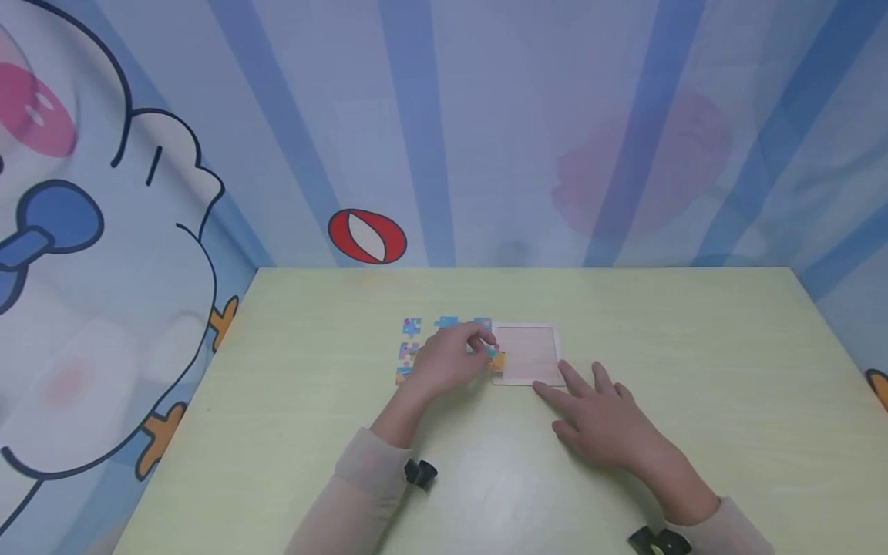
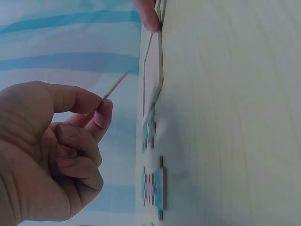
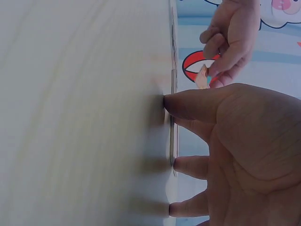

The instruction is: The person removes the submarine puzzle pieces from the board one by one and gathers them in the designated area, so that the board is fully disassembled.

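My left hand (image 1: pixel 452 358) pinches a jigsaw puzzle piece (image 1: pixel 497 361) between thumb and forefinger, held above the table by the left side of a shallow square puzzle tray (image 1: pixel 527 385). In the left wrist view the piece (image 2: pixel 114 86) appears edge-on as a thin sliver, raised off the surface. My right hand (image 1: pixel 607 420) has its fingers spread, with fingertips resting at the tray's lower right corner. Its thumb (image 3: pixel 188 104) touches down near the tray edge in the right wrist view. The tray's visible interior is bare and pale.
Loose puzzle pieces lie left of the tray, among them one at the back left (image 1: pixel 412 327) and a blue one (image 1: pixel 447 321); my left hand hides some. The pale table (image 1: pixel 277 432) meets a blue striped cartoon backdrop (image 1: pixel 486 139) behind.
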The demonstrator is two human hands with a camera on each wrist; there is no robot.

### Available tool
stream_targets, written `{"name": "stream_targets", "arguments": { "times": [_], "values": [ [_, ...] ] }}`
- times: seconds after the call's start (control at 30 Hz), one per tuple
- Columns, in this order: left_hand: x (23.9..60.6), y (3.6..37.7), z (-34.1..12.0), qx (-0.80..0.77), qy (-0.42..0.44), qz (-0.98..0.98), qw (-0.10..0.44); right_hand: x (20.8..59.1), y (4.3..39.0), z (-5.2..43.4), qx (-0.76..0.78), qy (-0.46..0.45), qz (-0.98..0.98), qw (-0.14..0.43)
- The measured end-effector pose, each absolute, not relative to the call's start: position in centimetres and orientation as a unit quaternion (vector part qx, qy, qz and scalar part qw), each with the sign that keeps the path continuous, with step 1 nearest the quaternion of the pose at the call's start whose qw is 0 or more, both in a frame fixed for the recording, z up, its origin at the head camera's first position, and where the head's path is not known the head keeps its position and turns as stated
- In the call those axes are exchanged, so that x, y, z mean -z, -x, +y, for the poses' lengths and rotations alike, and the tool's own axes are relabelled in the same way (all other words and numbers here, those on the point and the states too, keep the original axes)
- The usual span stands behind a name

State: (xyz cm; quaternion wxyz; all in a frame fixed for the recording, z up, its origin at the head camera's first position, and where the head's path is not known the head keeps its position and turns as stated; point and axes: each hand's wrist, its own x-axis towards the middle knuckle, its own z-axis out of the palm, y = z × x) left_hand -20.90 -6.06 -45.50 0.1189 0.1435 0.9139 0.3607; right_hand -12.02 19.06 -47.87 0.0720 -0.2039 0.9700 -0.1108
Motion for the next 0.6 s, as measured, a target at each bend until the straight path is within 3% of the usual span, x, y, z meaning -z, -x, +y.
{"name": "stream_targets", "arguments": {
  "times": [0.6],
  "values": [
    [46.8, 20.8, -8.0, -0.305, -0.126, 0.933, 0.142, 47.7, 12.0, 18.9, 0.114, 0.203, 0.97, 0.076]
  ]
}}
